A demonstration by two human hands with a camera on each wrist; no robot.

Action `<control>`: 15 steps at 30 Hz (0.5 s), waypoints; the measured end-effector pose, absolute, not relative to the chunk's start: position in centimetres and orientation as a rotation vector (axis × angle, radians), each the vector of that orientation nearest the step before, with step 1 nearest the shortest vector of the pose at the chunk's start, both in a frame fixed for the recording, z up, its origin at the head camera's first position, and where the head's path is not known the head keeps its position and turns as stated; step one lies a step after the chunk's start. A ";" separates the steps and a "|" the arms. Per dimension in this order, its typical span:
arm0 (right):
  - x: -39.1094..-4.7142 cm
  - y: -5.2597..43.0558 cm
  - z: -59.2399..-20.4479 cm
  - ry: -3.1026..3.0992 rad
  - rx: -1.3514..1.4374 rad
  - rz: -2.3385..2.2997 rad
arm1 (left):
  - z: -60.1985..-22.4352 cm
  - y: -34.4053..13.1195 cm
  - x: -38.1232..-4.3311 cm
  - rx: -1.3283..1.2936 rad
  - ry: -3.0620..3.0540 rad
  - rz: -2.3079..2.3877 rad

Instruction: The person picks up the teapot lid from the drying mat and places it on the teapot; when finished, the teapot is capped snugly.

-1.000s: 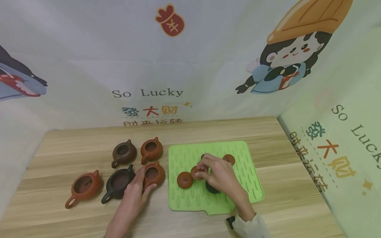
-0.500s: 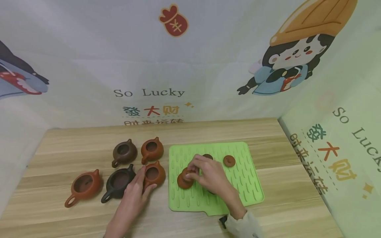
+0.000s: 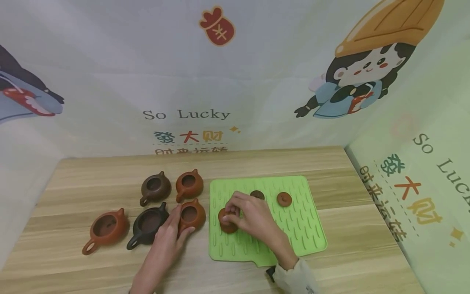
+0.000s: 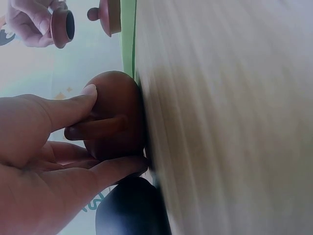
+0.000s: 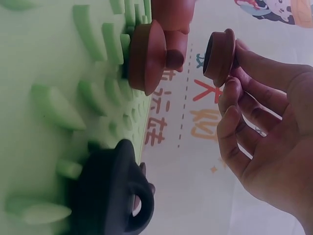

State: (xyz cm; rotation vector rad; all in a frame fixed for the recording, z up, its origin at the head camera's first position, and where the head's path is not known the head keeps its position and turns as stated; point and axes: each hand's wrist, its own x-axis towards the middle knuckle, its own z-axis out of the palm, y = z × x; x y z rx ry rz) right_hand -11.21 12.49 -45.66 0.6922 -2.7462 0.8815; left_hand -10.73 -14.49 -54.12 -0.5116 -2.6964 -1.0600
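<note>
Desk [image 3: 220,279]: soft even light, palest at the near edge of the green mat [image 3: 306,239]
Cloth backdrop [image 3: 264,90]: slightly dim, greenish past desk's right edge
Red-clay teapot [image 4: 117,90], left wrist: lower side shaded
Desk grain there: smeared, washed out
Raised red-clay lid [image 5: 222,56]: fairly crisp, hollow dark
Black lid [image 5: 100,191]: out of focus

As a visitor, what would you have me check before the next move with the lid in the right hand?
1. Held lid pinched by the right hand: ok.
2. It hangs clear of the second lid beneath it: ok, there is a gap.
3. Reddish teapot gripped by the left hand: ok.
4. Teapot's opening uncovered: ok.
5. Held lid over that opening: not ok, it is above the green mat.
6. Held lid the right size for that opening: cannot tell.
</note>
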 end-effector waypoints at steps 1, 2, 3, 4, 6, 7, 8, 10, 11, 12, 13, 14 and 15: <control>-11.3 12.4 -45.7 -2.745 0.692 0.878 | -54.2 -14.5 -10.8 -0.508 -2.700 -1.064; -11.3 12.3 -45.6 -2.741 0.696 0.878 | -54.2 -14.5 -10.8 -0.507 -2.703 -1.065; -11.4 12.1 -45.6 -2.738 0.701 0.874 | -54.3 -14.5 -10.9 -0.506 -2.709 -1.065; -11.4 12.0 -45.5 -2.738 0.703 0.874 | -54.4 -14.5 -11.0 -0.503 -2.710 -1.067; -11.6 11.6 -45.5 -2.733 0.716 0.870 | -54.5 -14.5 -11.1 -0.501 -2.713 -1.074; -11.6 11.5 -45.5 -2.735 0.722 0.865 | -54.6 -14.5 -11.1 -0.498 -2.713 -1.074; -11.7 11.3 -45.5 -2.735 0.732 0.864 | -54.7 -14.5 -11.1 -0.499 -2.710 -1.071; -11.8 11.0 -45.5 -2.738 0.748 0.854 | -54.8 -14.5 -11.1 -0.498 -2.709 -1.073; -11.9 10.8 -45.6 -2.737 0.759 0.847 | -54.9 -14.5 -11.1 -0.497 -2.712 -1.072; -11.9 10.6 -45.6 -2.738 0.766 0.841 | -55.0 -14.6 -11.1 -0.498 -2.717 -1.069; -12.0 10.5 -45.6 -2.739 0.775 0.838 | -55.1 -14.6 -11.1 -0.497 -2.717 -1.068; -12.1 10.3 -45.6 -2.740 0.783 0.834 | -55.1 -14.7 -11.1 -0.497 -2.719 -1.070; -12.1 10.1 -45.6 -2.741 0.790 0.826 | -55.1 -14.7 -11.0 -0.497 -2.721 -1.071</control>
